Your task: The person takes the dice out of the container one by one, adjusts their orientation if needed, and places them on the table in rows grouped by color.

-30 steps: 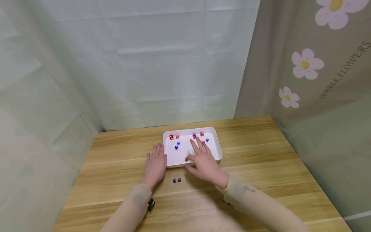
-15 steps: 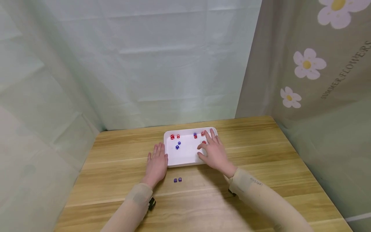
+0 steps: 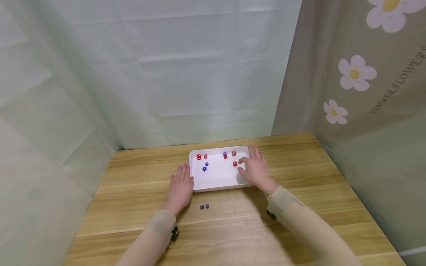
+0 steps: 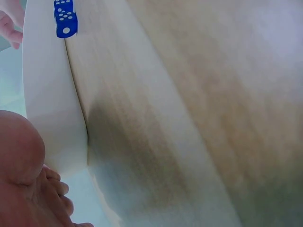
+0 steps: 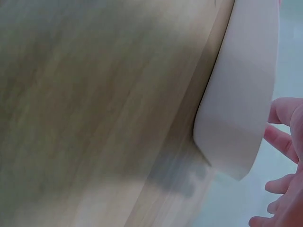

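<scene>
A shallow white tray (image 3: 213, 184) lies on the table with several small dice inside, some red, some blue. My left hand (image 3: 179, 188) rests along the tray's left side, fingers extended. Over the tray's right end is my right hand (image 3: 257, 170), its thumb and index finger bent apart from each other inside the rim. Closest to those fingertips is a red die (image 3: 235, 163). Another red die (image 3: 234, 153) sits farther back. In the left wrist view, blue dice (image 4: 66, 23) lie on the wood beside the tray wall.
Two blue dice (image 3: 204, 206) sit side by side on the wooden table (image 3: 139, 207) in front of the tray. Pale cloth (image 3: 199, 74) hangs behind and at the left. A flower-patterned curtain (image 3: 359, 147) hangs along the right edge.
My right hand has moved right, from above the tray's middle to its right end. The blue die near the right wall is now hidden behind it. The left hand keeps its place.
</scene>
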Demonstrator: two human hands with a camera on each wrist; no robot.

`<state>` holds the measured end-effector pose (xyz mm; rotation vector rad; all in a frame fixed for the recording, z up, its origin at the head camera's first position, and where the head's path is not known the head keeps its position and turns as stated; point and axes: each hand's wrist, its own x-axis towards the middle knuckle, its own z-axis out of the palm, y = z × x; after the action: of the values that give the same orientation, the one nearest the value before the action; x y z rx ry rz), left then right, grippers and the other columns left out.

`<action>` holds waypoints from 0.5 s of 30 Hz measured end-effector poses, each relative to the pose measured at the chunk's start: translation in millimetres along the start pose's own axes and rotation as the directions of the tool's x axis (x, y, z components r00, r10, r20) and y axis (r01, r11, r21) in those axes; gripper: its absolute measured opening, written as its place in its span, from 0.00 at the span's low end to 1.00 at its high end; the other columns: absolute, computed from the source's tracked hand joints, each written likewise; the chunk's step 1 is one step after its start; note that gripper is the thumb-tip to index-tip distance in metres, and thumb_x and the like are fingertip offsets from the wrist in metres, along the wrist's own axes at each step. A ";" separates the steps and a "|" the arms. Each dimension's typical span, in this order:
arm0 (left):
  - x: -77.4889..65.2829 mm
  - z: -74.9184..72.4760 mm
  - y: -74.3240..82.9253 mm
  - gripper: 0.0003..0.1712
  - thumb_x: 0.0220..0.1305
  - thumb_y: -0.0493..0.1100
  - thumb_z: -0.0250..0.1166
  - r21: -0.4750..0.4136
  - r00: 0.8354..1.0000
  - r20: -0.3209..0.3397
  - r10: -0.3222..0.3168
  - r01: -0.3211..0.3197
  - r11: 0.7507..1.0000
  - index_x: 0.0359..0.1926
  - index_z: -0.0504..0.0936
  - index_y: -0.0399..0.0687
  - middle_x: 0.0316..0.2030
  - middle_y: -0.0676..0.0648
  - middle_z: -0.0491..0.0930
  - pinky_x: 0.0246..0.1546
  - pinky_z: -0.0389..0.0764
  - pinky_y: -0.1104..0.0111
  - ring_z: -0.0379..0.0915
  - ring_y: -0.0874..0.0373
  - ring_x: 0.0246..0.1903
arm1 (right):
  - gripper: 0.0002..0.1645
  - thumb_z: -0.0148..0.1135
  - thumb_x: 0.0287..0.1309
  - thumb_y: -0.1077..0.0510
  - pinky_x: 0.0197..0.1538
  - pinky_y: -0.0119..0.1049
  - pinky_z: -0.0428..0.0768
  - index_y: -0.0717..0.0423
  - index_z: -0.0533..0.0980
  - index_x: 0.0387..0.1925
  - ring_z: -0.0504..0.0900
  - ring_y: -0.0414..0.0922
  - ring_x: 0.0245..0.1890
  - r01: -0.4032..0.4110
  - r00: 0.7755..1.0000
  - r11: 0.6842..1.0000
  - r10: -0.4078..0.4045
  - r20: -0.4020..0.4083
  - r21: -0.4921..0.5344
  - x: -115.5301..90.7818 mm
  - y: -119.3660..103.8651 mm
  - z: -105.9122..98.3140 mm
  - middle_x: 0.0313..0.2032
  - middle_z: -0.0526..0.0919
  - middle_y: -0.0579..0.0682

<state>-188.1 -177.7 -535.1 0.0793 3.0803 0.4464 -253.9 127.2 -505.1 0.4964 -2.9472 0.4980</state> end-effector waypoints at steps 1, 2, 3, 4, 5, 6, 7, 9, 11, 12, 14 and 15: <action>0.0 -0.1 -0.3 0.37 0.87 0.48 0.42 0.002 1.000 -0.004 0.004 -0.004 1.000 0.84 0.48 0.31 0.84 0.34 0.45 0.79 0.47 0.34 0.38 0.39 0.84 | 0.13 0.72 0.67 0.47 0.79 0.71 0.55 0.48 0.89 0.48 0.46 0.71 0.82 -0.014 1.000 1.000 0.014 0.003 0.000 1.1 1.8 0.6 0.80 0.57 0.70; -0.3 -0.3 -0.3 0.37 0.87 0.48 0.42 0.003 1.000 -0.003 0.006 -0.006 1.000 0.84 0.48 0.31 0.84 0.34 0.45 0.79 0.47 0.34 0.38 0.38 0.84 | 0.14 0.72 0.67 0.47 0.79 0.71 0.55 0.48 0.89 0.49 0.45 0.70 0.82 -0.026 1.000 1.000 0.026 0.003 0.000 1.8 3.4 0.9 0.80 0.57 0.70; -0.4 -0.5 -0.4 0.37 0.87 0.48 0.42 0.004 1.000 -0.002 0.006 -0.006 1.000 0.84 0.48 0.30 0.84 0.34 0.45 0.79 0.46 0.34 0.38 0.39 0.84 | 0.14 0.72 0.67 0.47 0.79 0.70 0.55 0.48 0.89 0.49 0.44 0.70 0.82 -0.036 0.999 0.999 0.036 0.005 0.002 2.5 4.8 1.5 0.81 0.57 0.70; -0.4 -0.6 -0.6 0.37 0.87 0.48 0.42 0.006 1.000 -0.001 0.006 -0.006 1.000 0.84 0.48 0.30 0.84 0.34 0.45 0.79 0.46 0.34 0.38 0.39 0.84 | 0.14 0.71 0.67 0.47 0.79 0.71 0.55 0.48 0.89 0.48 0.44 0.70 0.82 -0.043 0.999 0.999 0.042 0.005 0.006 3.4 6.2 2.4 0.81 0.57 0.69; -0.3 -0.6 -0.9 0.37 0.87 0.48 0.42 0.005 1.000 -0.001 0.007 -0.007 1.000 0.84 0.48 0.30 0.84 0.34 0.46 0.79 0.46 0.34 0.38 0.39 0.84 | 0.14 0.71 0.67 0.47 0.79 0.71 0.54 0.48 0.89 0.48 0.44 0.70 0.82 -0.049 0.999 0.999 0.048 0.004 0.009 4.1 7.3 3.0 0.81 0.57 0.69; -0.2 -0.7 -1.1 0.37 0.87 0.48 0.42 0.004 1.000 0.000 0.006 -0.006 1.000 0.84 0.48 0.30 0.84 0.34 0.45 0.79 0.46 0.34 0.38 0.39 0.84 | 0.13 0.71 0.67 0.47 0.79 0.71 0.53 0.48 0.89 0.48 0.43 0.70 0.82 -0.055 0.998 0.998 0.055 0.006 0.014 4.8 8.3 3.7 0.81 0.57 0.69; 0.1 -0.8 -1.2 0.37 0.87 0.48 0.41 0.005 1.000 0.004 0.004 -0.004 1.000 0.84 0.48 0.31 0.84 0.35 0.45 0.79 0.46 0.34 0.37 0.39 0.84 | 0.13 0.71 0.67 0.47 0.79 0.71 0.53 0.48 0.88 0.47 0.43 0.70 0.82 -0.061 0.998 0.998 0.061 0.006 0.014 5.5 9.2 4.4 0.81 0.57 0.69; 0.6 -0.8 -1.2 0.37 0.87 0.49 0.41 0.002 1.000 0.006 0.002 -0.002 1.000 0.84 0.47 0.32 0.84 0.35 0.45 0.80 0.45 0.35 0.37 0.40 0.84 | 0.13 0.71 0.67 0.48 0.79 0.71 0.53 0.49 0.88 0.47 0.43 0.70 0.83 -0.073 0.997 0.997 0.073 0.007 0.019 6.8 10.6 5.1 0.81 0.57 0.69; 1.0 -0.7 -1.2 0.37 0.87 0.49 0.41 0.001 1.000 0.004 0.003 -0.003 1.000 0.84 0.47 0.32 0.84 0.35 0.45 0.80 0.46 0.34 0.37 0.39 0.84 | 0.12 0.70 0.67 0.48 0.79 0.71 0.53 0.49 0.88 0.46 0.43 0.70 0.82 -0.086 0.996 0.996 0.086 0.007 0.019 8.3 11.8 5.3 0.80 0.58 0.69; 1.2 -0.7 -1.3 0.37 0.87 0.49 0.41 0.001 1.000 0.002 0.003 -0.003 1.000 0.84 0.48 0.31 0.84 0.35 0.45 0.79 0.46 0.34 0.37 0.39 0.84 | 0.12 0.70 0.67 0.48 0.79 0.71 0.53 0.49 0.88 0.46 0.43 0.70 0.82 -0.093 0.996 0.995 0.093 0.011 0.020 9.1 12.2 5.3 0.80 0.58 0.69; 1.6 -0.6 -1.5 0.37 0.87 0.49 0.42 0.003 1.000 0.000 0.003 -0.003 1.000 0.84 0.48 0.31 0.84 0.35 0.46 0.79 0.47 0.34 0.37 0.39 0.84 | 0.12 0.69 0.67 0.48 0.79 0.71 0.54 0.49 0.88 0.46 0.43 0.70 0.82 -0.106 0.994 0.994 0.105 0.022 0.017 11.2 12.6 5.2 0.80 0.58 0.70; 1.7 -0.7 -1.5 0.37 0.87 0.49 0.42 0.004 1.000 0.000 0.002 -0.002 1.000 0.84 0.48 0.31 0.84 0.35 0.45 0.79 0.47 0.34 0.37 0.39 0.84 | 0.12 0.69 0.67 0.48 0.79 0.71 0.53 0.49 0.88 0.46 0.43 0.70 0.83 -0.111 0.993 0.994 0.111 0.029 0.018 12.6 12.7 5.2 0.80 0.57 0.70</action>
<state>-189.9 -179.2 -535.0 0.0828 3.0817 0.4408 -270.2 133.0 -511.7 0.3455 -3.0123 0.5357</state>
